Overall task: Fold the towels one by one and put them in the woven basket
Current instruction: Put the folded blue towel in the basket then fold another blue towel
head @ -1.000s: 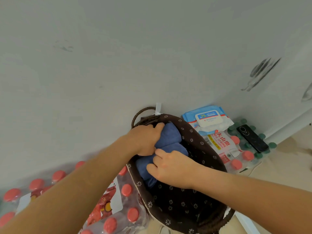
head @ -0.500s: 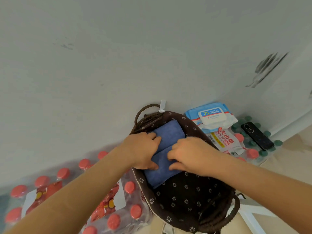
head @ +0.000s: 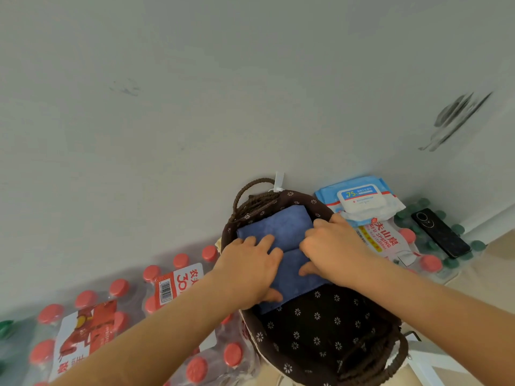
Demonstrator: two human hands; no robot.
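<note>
Smoothing basically done: folded blue cloth towel [head: 278, 227], bunched a second ago, now lies flat in the brown woven basket [head: 306, 344]; left hand [head: 248, 268] presses flat-fingered, right hand [head: 331, 246] curls on it, grip unclear.

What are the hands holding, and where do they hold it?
The left hand presses flat on the left side of the blue towel in the woven basket. The right hand curls its fingers at the middle fold; a real pinch cannot be told.
</note>
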